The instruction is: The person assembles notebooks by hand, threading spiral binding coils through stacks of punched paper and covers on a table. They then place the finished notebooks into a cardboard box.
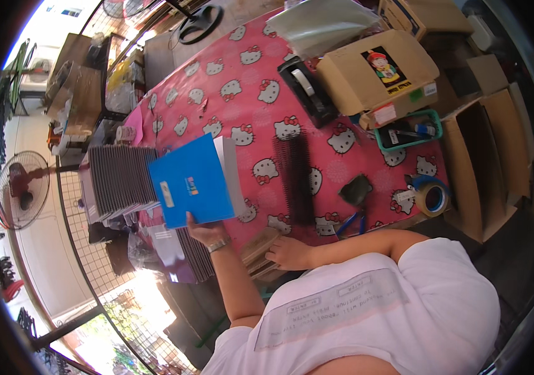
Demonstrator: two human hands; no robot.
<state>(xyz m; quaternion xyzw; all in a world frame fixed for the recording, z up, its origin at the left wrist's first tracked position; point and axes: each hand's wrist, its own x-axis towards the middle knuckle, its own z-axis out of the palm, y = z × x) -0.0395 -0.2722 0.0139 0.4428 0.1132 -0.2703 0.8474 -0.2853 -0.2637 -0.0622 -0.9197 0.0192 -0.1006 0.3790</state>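
Note:
A blue-covered book (192,181) with thick white pages is gripped at its near edge by my left hand (207,235), thumb on top of the cover. Low at the table's near edge, my right hand (289,253) has its fingers curled at a piece of brown cardboard (259,250). Beside the blue book, to the left, rises a tall stack of dark-spined books (123,181). A second stack (182,253) sits nearer to me. Right of the book lies a long black bristly strip (295,178), perhaps binding coils.
A pink patterned cloth (229,62) covers the table. A black tape dispenser (307,92), a cardboard box (376,72), a green basket (409,131), tape rolls (431,199) and blue-handled pliers (352,224) lie to the right. A fan (23,190) stands at left.

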